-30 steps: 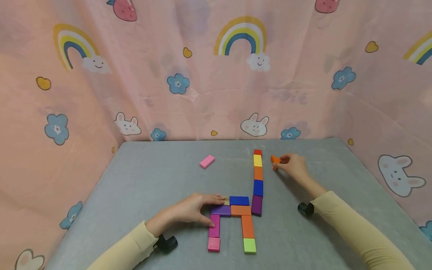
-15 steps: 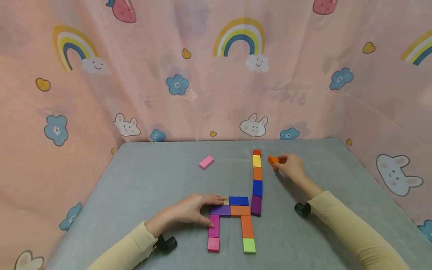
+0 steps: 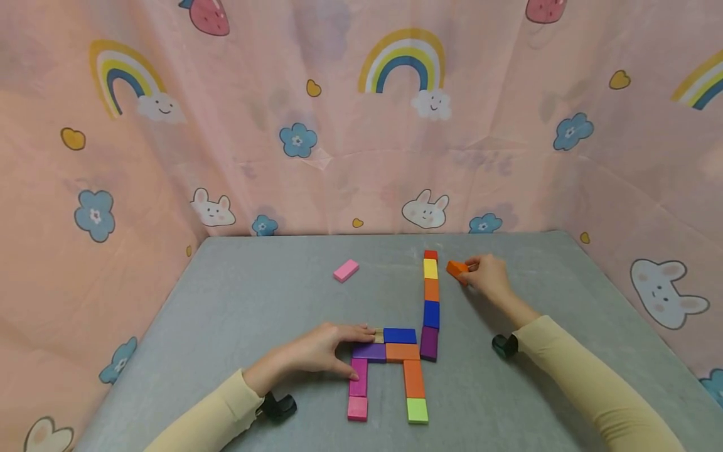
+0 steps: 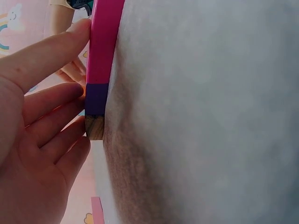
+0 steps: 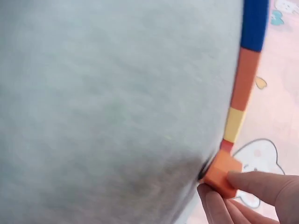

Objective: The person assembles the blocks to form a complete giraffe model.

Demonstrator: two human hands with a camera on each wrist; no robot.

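Flat coloured blocks lie on the grey table point(image 3: 254, 314) as a figure: a column of red, yellow, orange, blue and purple blocks point(image 3: 431, 301), a blue block point(image 3: 400, 336) and orange block point(image 3: 403, 352) beside it, two legs below. My right hand point(image 3: 487, 276) pinches a small orange block point(image 3: 457, 270) just right of the column's top point(image 5: 223, 173). My left hand point(image 3: 322, 348) rests with straight fingers against the purple block point(image 3: 369, 351) and magenta block point(image 3: 358, 376); the left wrist view shows the fingers point(image 4: 51, 121) touching the purple block point(image 4: 96, 99) and a wooden block point(image 4: 95, 128).
A loose pink block point(image 3: 346, 270) lies at the table's back, left of the column. Pink patterned cloth point(image 3: 361, 113) walls the table on three sides. Pink point(image 3: 358, 408) and green point(image 3: 417, 410) blocks end the legs near the front edge.
My right hand has carried the small orange block slightly left, closer to the top of the column. The left hand has not moved.
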